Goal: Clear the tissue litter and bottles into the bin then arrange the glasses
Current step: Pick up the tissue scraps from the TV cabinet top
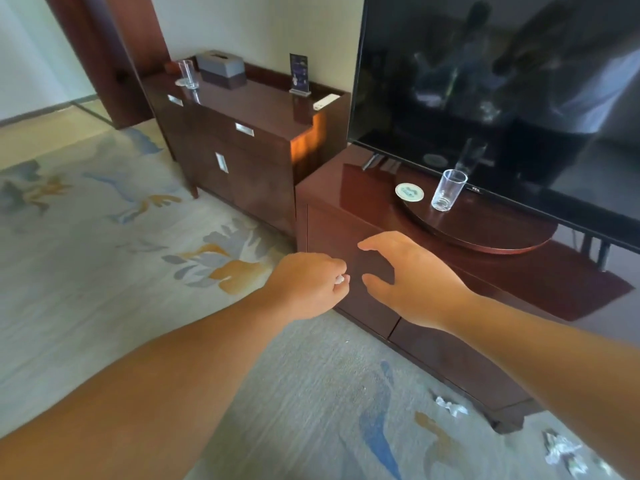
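- Left hand (308, 284): closed into a fist around a small white scrap of tissue (340, 279), only a corner showing between the fingers; held in mid-air in front of the low cabinet (349, 244)
- Right hand (408, 275): empty, fingers spread wide and curved, thumb apart from the rest; hovering just right of the left hand, touching nothing
- Tissue litter left on the carpet (104, 237): one crumpled piece (450, 406) near the cabinet foot at near right, a larger crumpled cluster (562, 452) nearer and further right, partly cut off by the right forearm
- Bin: not in view; location cannot be told
- Bottles: none in view; whether already cleared cannot be told
- Glass (447, 190): upright and empty on the round wooden tray (485, 233) on the low cabinet, in front of the television (502, 81); round coaster (409, 192) just left of the glass, apart from it
- Second glass (188, 73): upright on the tall sideboard (242, 109) at far left, beside the grey tissue box (221, 65)
- Glasses well apart, on separate furniture; arranging judged not yet begun
- Progress judged as early to middle: one scrap in hand, at least two pieces of litter still on the floor, disposal and glass arrangement outstanding
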